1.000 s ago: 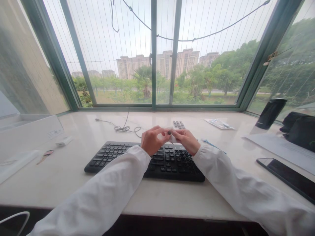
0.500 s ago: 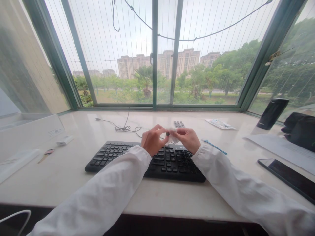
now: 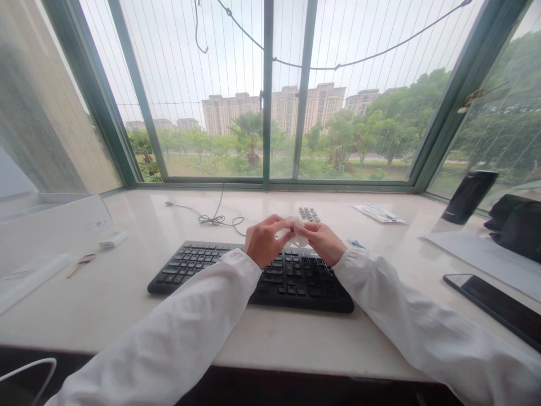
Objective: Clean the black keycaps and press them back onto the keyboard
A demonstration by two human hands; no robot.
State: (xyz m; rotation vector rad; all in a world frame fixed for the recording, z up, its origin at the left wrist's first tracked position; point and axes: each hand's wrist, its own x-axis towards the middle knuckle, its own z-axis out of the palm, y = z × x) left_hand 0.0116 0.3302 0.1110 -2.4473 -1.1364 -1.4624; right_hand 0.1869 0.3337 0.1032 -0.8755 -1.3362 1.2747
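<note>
My left hand (image 3: 264, 242) pinches a small black keycap (image 3: 292, 228) between thumb and fingertips. Against the keycap, my right hand (image 3: 323, 241) holds a thin white wipe (image 3: 301, 232), its fingers closed. Both hands are together above a black keyboard (image 3: 181, 268), and my sleeves hide part of it. On its right-hand section, some key positions look bare. Several small keycaps (image 3: 309, 214) stand in rows on the table just behind my hands.
A coiled cable (image 3: 211, 220) lies behind the keyboard. At left are a white adapter (image 3: 113, 240), a key (image 3: 81, 265) and a white box (image 3: 63, 220). At right are a plastic packet (image 3: 379, 213), a blue tool (image 3: 358, 244), paper (image 3: 477, 254), a phone (image 3: 499, 301) and a black cylinder (image 3: 469, 197).
The keycap has moved slightly right, further into the wipe, and less of it shows. My right sleeve now covers more of the blue tool.
</note>
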